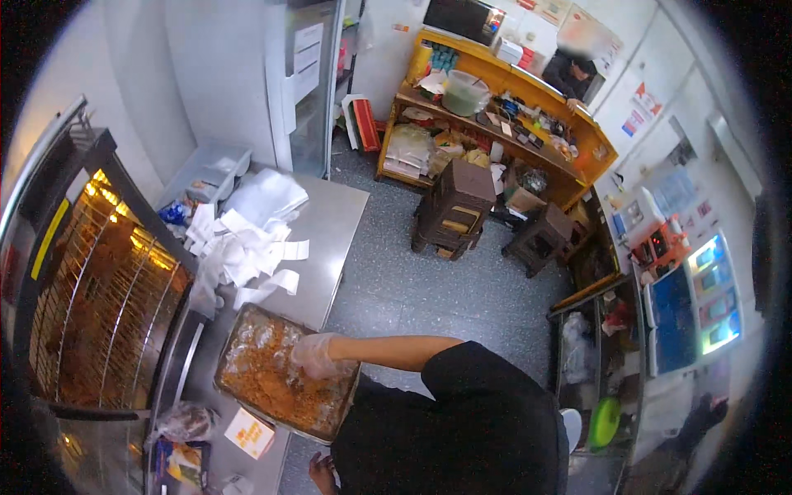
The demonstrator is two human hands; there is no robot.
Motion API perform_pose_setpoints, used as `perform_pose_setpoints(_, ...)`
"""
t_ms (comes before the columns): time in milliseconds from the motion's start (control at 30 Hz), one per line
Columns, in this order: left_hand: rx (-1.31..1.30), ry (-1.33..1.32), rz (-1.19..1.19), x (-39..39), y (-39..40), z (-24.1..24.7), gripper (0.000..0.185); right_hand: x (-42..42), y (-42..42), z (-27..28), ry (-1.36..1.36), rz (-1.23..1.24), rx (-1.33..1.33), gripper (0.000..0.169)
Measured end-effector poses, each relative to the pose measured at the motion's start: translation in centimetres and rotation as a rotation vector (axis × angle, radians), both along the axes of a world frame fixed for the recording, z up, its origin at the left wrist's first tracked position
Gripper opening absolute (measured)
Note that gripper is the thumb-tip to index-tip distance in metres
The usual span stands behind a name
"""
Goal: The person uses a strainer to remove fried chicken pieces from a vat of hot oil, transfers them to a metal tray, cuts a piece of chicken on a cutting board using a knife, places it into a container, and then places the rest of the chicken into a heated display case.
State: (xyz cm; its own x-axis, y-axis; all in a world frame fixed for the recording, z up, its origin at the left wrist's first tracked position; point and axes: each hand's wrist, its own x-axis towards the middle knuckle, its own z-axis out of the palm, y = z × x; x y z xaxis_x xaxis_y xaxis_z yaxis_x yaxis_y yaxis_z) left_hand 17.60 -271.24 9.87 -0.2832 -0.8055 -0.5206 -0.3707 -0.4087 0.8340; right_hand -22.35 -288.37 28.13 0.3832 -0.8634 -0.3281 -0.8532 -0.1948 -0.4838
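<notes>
My right hand (pixel 318 357), in a clear plastic glove, reaches into a rectangular metal tray (pixel 218 382). Its fingers are down in loose orange-brown crumbs (pixel 263 380), so what they hold, if anything, is hidden. The tray lies at a slant on a stainless steel counter (pixel 325 229). Low in the view, close to my black shirt, my left hand (pixel 322 473) hangs beside the counter's edge. Only its fingers show clearly, and I cannot tell whether it grips anything. A small printed white and orange box (pixel 249 433) sits just below the tray.
A lit glass warming cabinet (pixel 105 297) with wire racks stands left. White paper slips (pixel 247 247) and a plastic bin (pixel 207 170) occupy the counter. Brown stacked stools (pixel 458 204) stand on the floor. Behind a cluttered wooden counter (pixel 495 120), another person (pixel 566 77) leans in.
</notes>
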Motion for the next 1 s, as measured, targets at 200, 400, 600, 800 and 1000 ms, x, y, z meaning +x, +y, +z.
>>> perform_pose_setpoints(200,-0.066,0.028,0.061,-1.0,0.1,1.1,0.030,0.7,-5.4,8.7,0.076,0.193,0.121,0.046)
perform_pose_setpoints(400,0.053,0.096,0.364,-0.8,2.9,1.9,0.032,4.1,-14.3,21.0,-0.498,-0.048,0.104,0.071)
perform_pose_setpoints(600,0.051,0.010,0.495,0.0,4.9,1.5,0.036,12.4,-25.7,31.3,-1.234,-0.144,0.187,0.055)
perform_pose_setpoints(800,0.017,0.000,0.579,-1.1,5.0,2.6,0.032,13.7,-25.8,28.1,-1.424,-0.125,0.111,0.057)
perform_pose_setpoints(1000,0.096,0.165,0.485,-4.2,1.8,5.6,0.033,7.6,-11.2,10.1,-0.363,0.030,0.033,0.047)
